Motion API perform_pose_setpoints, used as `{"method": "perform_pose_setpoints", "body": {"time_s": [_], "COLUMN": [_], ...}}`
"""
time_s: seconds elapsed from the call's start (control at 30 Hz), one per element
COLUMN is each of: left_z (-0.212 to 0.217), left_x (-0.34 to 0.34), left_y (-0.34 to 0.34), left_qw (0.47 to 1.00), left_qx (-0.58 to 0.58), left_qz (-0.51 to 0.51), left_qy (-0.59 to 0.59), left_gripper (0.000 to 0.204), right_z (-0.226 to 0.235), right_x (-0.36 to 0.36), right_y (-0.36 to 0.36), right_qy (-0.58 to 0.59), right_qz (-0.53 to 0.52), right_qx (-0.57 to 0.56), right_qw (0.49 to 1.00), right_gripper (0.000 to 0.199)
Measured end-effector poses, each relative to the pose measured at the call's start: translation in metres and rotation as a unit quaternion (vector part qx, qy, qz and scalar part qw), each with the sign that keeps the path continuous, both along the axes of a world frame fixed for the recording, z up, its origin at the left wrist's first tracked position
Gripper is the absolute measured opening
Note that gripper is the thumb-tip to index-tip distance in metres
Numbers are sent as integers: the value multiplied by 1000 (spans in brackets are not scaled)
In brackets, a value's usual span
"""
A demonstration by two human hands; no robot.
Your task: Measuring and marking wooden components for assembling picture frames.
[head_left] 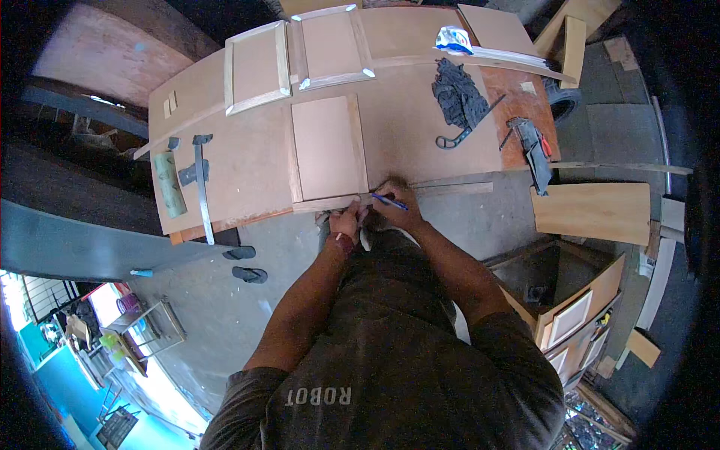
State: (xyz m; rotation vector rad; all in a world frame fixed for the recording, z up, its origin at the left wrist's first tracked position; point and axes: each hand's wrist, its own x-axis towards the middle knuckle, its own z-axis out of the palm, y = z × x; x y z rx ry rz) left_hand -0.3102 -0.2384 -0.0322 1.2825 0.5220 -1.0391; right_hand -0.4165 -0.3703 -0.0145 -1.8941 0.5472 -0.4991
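At the table's near edge, my left hand (345, 221) grips a wooden strip (321, 203) that lies across the near ends of two other strips. My right hand (397, 210) is closed around a blue pen (390, 201), its tip by the near right corner where the strips meet. The left strip (294, 161) and the right strip (357, 142) run away from me along a pale rectangular panel (326, 146). Beyond my right hand, a length of wood (457, 188) juts out past the table edge. The fingertips of my left hand are partly hidden.
Two finished-looking wooden frames (256, 67) (332, 46) lie at the far side. A handsaw (469, 133), dark cloth (457, 94) and a tool pouch (534, 150) sit to the right. On the left are a metal ruler (202, 191) and green roll (169, 184). A cabinet (562, 285) stands at right.
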Motion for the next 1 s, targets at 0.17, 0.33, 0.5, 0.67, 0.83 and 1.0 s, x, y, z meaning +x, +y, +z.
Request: {"method": "perform_pose_setpoints", "body": {"time_s": [0.17,0.33,0.5,0.67,0.83,1.0], "left_z": [1,-12,-17,-20,-20,1], "left_x": [-2,0,-4,-3,4,-2], "left_y": [-1,2,2,4,5,-6], "left_qw": [999,999,1000,1000,995,998], "left_qx": [-31,-29,-25,0,-49,-16], "left_qz": [16,4,4,-20,28,39], "left_qy": [10,23,13,9,83,43], "left_gripper": [27,30,29,32,22,20], "right_z": [-7,-2,-4,-3,0,-3], "right_x": [0,2,0,-1,0,-3], "right_y": [-2,-3,-7,-5,-5,-10], "right_qy": [-25,-18,-20,-19,21,-10], "right_qz": [-8,3,20,25,30,33], "right_qx": [-33,-60,-37,11,-13,-56], "right_qw": [999,998,999,999,999,998], "right_gripper": [16,18,19,19,19,22]}}
